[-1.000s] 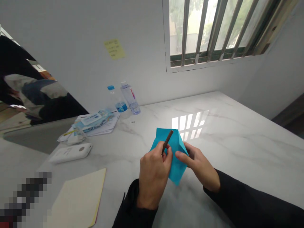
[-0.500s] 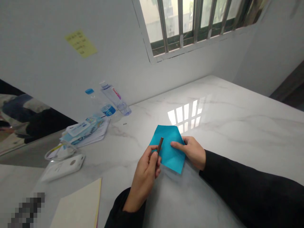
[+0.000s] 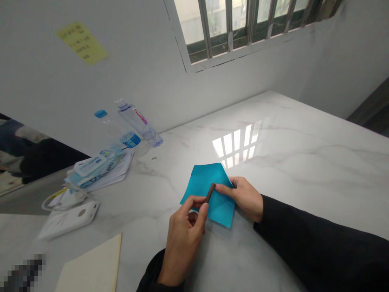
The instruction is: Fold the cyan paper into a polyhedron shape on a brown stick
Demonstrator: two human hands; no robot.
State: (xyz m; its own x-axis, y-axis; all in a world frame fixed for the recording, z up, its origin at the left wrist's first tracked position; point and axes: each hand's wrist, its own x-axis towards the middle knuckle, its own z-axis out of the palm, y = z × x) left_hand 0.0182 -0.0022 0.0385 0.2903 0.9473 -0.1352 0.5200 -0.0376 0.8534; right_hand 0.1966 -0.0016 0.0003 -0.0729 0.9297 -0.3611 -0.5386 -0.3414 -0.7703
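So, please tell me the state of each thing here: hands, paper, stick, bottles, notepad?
left hand: closed on the brown stick
brown stick: held, tilted over the paper
right hand: pinching the paper's right edge
blue paper: folded, flat on the table
two bottles: capped, upright
notepad: closed, flat

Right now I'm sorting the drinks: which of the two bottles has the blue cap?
The left bottle, farther from the window, has the blue cap and a blue label. The other bottle beside it has a clear cap and a red-lettered label.
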